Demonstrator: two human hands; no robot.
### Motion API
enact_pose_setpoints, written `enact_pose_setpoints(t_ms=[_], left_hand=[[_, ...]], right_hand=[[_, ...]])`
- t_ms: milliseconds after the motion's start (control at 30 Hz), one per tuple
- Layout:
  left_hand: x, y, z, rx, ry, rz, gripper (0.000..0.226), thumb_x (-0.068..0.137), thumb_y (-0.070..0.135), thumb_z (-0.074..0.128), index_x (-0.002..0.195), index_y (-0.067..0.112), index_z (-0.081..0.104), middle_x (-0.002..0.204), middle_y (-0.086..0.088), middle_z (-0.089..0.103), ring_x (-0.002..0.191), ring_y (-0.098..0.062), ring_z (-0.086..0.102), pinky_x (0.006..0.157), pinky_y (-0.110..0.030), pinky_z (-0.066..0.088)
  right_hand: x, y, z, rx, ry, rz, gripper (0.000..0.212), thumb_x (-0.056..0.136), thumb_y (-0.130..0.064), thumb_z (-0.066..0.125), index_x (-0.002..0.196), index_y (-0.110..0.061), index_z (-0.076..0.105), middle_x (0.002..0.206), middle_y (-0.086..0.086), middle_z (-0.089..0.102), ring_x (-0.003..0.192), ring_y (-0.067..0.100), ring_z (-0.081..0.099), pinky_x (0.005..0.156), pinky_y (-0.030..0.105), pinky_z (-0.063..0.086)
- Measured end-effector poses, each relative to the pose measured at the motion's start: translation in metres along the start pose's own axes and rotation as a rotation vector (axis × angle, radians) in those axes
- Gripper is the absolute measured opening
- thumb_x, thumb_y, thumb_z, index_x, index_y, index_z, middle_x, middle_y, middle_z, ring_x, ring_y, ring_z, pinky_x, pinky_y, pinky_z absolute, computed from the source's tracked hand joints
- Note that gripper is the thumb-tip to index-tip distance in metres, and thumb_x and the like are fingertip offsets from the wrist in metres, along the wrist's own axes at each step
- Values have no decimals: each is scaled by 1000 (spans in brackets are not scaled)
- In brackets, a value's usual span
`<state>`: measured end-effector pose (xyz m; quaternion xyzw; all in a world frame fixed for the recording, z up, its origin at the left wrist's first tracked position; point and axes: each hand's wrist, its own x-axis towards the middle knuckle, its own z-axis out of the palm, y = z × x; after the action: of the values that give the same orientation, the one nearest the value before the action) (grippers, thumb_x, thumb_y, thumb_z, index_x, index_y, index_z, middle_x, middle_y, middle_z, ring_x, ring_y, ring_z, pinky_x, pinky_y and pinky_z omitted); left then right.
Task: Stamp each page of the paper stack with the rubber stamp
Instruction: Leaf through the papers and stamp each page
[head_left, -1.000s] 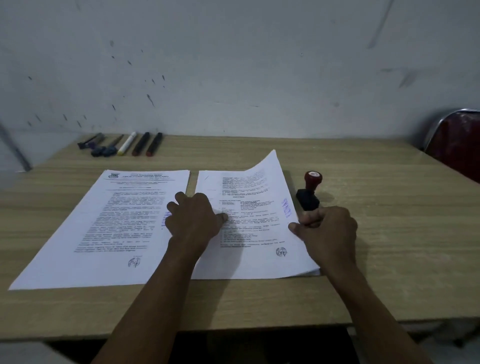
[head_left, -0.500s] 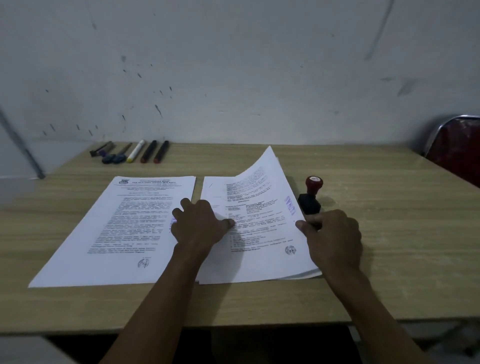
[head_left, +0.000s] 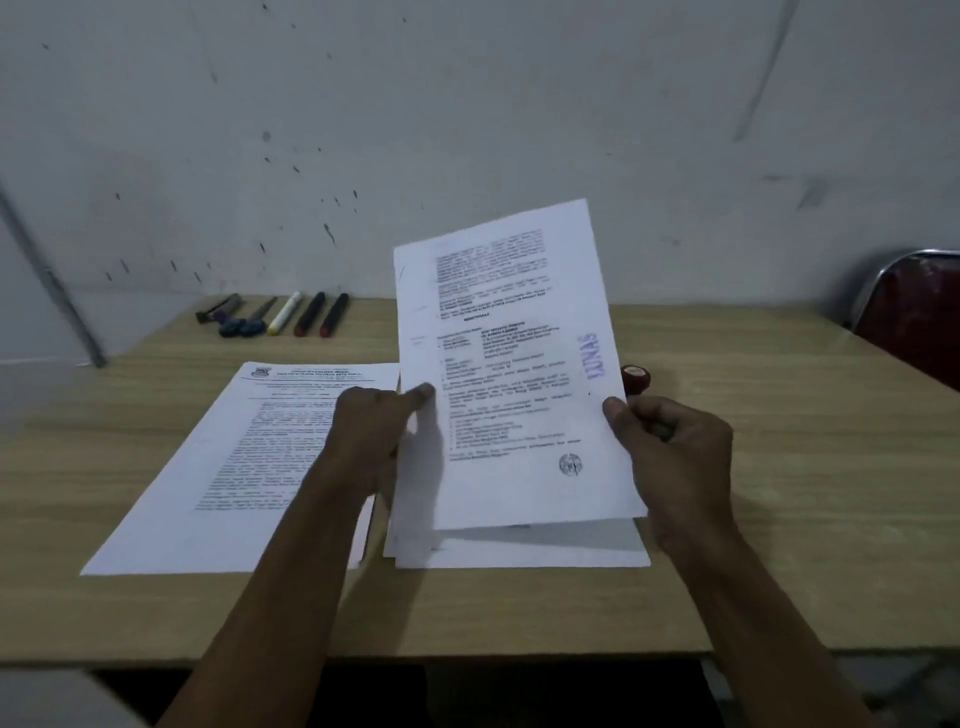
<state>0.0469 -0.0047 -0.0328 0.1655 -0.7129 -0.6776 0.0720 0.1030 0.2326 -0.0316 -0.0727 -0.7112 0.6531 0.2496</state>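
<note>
- Surface (head_left: 779, 519): a wooden top against a marked wall, carrying two paper piles, a stamp and a row of pens.
- Left pile (head_left: 249, 457): finished pages lying flat and face up, where they lay a second ago.
- Right pile (head_left: 519, 556): the pages left to do, flat under the raised sheet.
- Sheet (head_left: 509, 364): a second ago only its far corner curled up from the right pile; now it is lifted clear and stands nearly upright. It bears a purple mark along its right edge, so I judge it done and bound for the left pile.
- Right hand (head_left: 675, 447): grip pinches the sheet's right edge.
- Left hand (head_left: 374, 431): grip holds the sheet's left edge, thumb in front.
- Pens (head_left: 280, 314): untouched at the far left.
- Stamp (head_left: 636, 377): upright behind the right hand, not held; only its red top shows.
</note>
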Motion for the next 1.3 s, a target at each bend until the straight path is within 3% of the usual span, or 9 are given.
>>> enact_pose_setpoints(t_ms=[100,200,300,367,500,633,867,1133,1300], left_hand=[[7,9,-18,-133,3,-60,16,82,7,73,76,1,60,68,-12,53,63,-24,51,54,-28,43],[12,15,-37,-47,96,-1,20,81,8,73,69,1,58,61,-11,51,59,-23,48,50,-25,39],[17,16,-67,46,205,80,24,78,5,76,59,4,60,46,-2,56,47,-16,48,44,-19,39],[23,14,-92,105,288,106,13,75,7,79,76,-2,70,59,-7,64,52,-18,53,56,-25,44],[37,7,-137,332,441,130,31,75,14,79,100,-1,72,97,-22,70,78,-33,64,69,-34,49],[43,-4,-164,548,500,129,25,78,14,74,98,0,72,97,-20,69,80,-32,63,68,-36,50],[56,-24,-180,676,525,69,27,76,21,72,102,11,72,103,-17,68,91,-36,65,76,-41,54],[64,-37,-175,756,501,60,29,78,25,71,104,13,67,106,-15,66,92,-36,64,76,-39,50],[60,-39,-173,838,531,107,40,80,24,72,117,10,62,124,-15,59,115,-37,54,90,-44,45]], right_hand=[[-2,-2,14,39,-28,52,12,86,-6,73,75,-12,74,73,4,75,72,17,73,72,37,61],[-6,1,34,-30,-96,51,23,87,-7,72,67,-18,71,62,-8,68,57,1,65,60,23,54],[-12,5,60,-153,-207,76,27,88,-12,71,62,-18,72,63,-3,72,64,13,70,62,34,56],[-20,5,81,-239,-284,82,23,86,-16,73,63,-14,74,63,-2,72,62,13,70,65,35,56],[-37,3,129,-456,-396,28,26,82,-27,75,65,-9,73,59,-2,70,59,16,68,68,37,58],[-52,3,166,-696,-472,-22,26,81,-36,70,71,-13,68,66,-3,67,65,18,67,63,30,53],[-63,4,192,-937,-523,-105,24,84,-42,64,97,-22,65,97,-2,69,91,23,67,87,36,51],[-64,1,186,-1042,-512,-152,25,87,-43,61,98,-21,58,100,-1,63,96,23,62,86,33,43],[-62,2,185,-1012,-496,-150,26,86,-47,62,93,-22,60,96,-2,66,92,21,63,86,34,48]])
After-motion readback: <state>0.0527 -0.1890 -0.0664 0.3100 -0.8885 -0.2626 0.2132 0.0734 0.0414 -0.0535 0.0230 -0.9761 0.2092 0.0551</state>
